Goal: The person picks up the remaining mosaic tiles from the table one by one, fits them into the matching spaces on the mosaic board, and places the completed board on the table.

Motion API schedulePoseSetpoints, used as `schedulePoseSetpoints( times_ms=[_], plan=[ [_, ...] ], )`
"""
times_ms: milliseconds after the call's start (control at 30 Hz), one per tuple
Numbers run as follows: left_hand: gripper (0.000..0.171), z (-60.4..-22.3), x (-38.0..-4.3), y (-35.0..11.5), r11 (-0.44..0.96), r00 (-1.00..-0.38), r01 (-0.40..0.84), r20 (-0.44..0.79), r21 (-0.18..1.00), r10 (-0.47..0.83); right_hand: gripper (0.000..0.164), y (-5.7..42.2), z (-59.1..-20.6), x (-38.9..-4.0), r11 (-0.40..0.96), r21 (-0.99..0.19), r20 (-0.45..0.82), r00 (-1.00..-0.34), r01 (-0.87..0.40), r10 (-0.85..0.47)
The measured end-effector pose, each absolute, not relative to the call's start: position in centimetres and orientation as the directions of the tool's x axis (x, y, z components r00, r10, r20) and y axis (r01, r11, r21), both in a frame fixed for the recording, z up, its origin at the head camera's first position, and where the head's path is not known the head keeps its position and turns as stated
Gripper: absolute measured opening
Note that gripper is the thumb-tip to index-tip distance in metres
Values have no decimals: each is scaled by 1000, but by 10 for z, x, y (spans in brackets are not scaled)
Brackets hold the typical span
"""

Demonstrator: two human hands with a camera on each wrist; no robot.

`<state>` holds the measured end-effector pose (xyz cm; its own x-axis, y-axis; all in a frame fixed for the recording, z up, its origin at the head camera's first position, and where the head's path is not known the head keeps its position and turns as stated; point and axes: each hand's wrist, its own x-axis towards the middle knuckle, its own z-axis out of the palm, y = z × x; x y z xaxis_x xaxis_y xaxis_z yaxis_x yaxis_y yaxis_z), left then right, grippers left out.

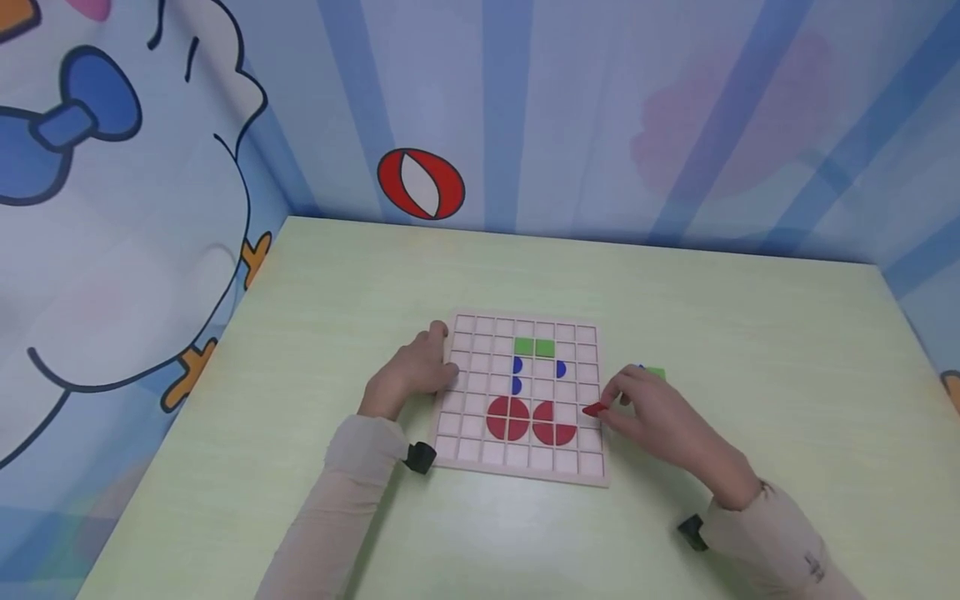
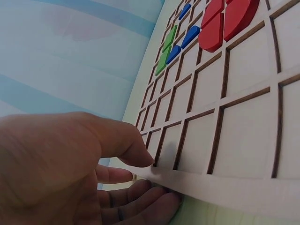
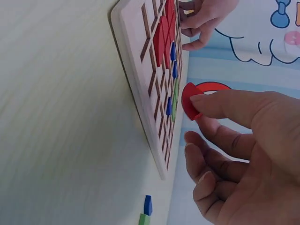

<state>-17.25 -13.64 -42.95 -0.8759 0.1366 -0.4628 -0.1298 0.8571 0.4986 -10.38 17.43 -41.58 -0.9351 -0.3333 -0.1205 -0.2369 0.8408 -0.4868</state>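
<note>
A pale square grid board (image 1: 468, 383) lies on the table. My left hand (image 1: 416, 367) grips its left edge, thumb on the rim and fingers curled against the side, as the left wrist view shows. Between thumb and forefinger, my right hand (image 1: 660, 417) pinches a red quarter-circle piece (image 3: 189, 101), held over the board's right edge. On the board, red quarters form a full circle (image 1: 498, 408) and, beside it, a three-quarter circle (image 1: 564, 435) with its upper right cell bare. Two green squares (image 1: 544, 348) sit above three blue half-circles (image 1: 561, 369).
Beyond my right hand, a loose green piece (image 1: 656, 372) and a blue piece (image 3: 148, 205) lie on the pale green table (image 1: 337, 283), partly hidden in the head view. Walls with cartoon prints (image 1: 420, 183) stand behind the table and at its sides.
</note>
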Motion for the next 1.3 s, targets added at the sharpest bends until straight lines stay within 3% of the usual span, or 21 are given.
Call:
schedulePoseSetpoints(
  times_ms=[267, 600, 800, 967, 1300],
  plan=[
    [58, -431, -173, -137, 861, -874, -127, -466, 493, 138, 6, 168, -424, -115, 798, -511, -105, -898, -319, -426],
    [57, -433, -174, -137, 868, -876, -119, -462, 483, 137, 6, 154, -408, -130, 816, -371, -173, -830, -444, -531],
    [57, -434, -174, -137, 864, -877, -127, -462, 486, 132, 7, 138, -398, -136, 865, -255, -292, -819, -432, -494],
    [57, -434, -175, -137, 862, -877, -127, -461, 491, 133, 9, 126, -399, -136, 868, -175, -321, -806, -466, -497],
    [58, -431, -174, -136, 860, -878, -129, -459, 494, 133, 10, 126, -411, -137, 856, -289, -254, -828, -428, -500]
  ],
)
